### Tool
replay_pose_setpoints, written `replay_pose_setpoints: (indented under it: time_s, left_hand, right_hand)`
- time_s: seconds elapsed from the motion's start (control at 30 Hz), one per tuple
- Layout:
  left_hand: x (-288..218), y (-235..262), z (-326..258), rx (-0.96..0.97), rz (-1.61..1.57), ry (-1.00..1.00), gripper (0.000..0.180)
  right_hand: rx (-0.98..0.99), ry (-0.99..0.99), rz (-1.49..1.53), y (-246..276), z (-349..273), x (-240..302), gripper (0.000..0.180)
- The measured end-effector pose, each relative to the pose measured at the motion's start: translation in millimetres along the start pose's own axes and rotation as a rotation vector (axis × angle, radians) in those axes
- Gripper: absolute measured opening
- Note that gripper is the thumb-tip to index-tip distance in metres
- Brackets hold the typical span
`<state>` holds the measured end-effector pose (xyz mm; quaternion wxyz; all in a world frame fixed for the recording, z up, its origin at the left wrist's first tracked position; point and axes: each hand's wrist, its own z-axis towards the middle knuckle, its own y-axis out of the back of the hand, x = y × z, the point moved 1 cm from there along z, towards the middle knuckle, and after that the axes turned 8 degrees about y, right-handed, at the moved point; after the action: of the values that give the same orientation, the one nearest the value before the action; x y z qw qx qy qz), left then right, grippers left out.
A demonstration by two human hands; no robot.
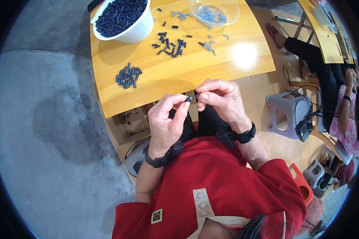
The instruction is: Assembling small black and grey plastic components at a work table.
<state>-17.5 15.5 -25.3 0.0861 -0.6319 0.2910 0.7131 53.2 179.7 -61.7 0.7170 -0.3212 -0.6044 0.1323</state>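
Wooden table [179, 75], fingers [184, 106] pinching dark piece [190, 98]

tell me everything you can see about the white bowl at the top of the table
The white bowl is round, smooth and glossy, probably plastic, with a thin rim and walls flaring upward. It stands upright at the far left corner of the wooden table, partly cut off by the picture's top edge. It is filled nearly to the rim with small dark blue cylindrical pieces. Neither hand touches it; only the table and its contents do.
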Motion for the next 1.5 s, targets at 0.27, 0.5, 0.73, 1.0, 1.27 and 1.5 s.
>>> replay_pose_setpoints:
  time_s: [0.27,0.5,0.73,1.0,1.27,1.5]
  left_hand:
    - [-4,2,4,0.004,0.038,-0.054,0.008]
    - [-8,7,4,0.045,0.092,-0.042,0.007]
    - [-8,10,6,0.064,0.186,-0.094,0.007]
    - [-14,18,12,0.181,0.199,-0.046,0.007]
    - [-1,26,11,0.374,-0.156,0.29,0.007]
    - [2,27,9,0.429,-0.173,0.355,0.016]
  right_hand:
    - [0.009,0.022,-0.04,-3,2,7,0.016]
    - [0.081,0.083,-0.137,-2,4,12,0.013]
    - [0.139,0.087,-0.32,-5,8,19,0.014]
    - [0.42,0.376,-0.781,-10,20,38,0.013]
    - [0.52,0.397,-0.802,-10,21,36,0.013]
    - [0.514,0.372,-0.771,-9,20,31,0.01]
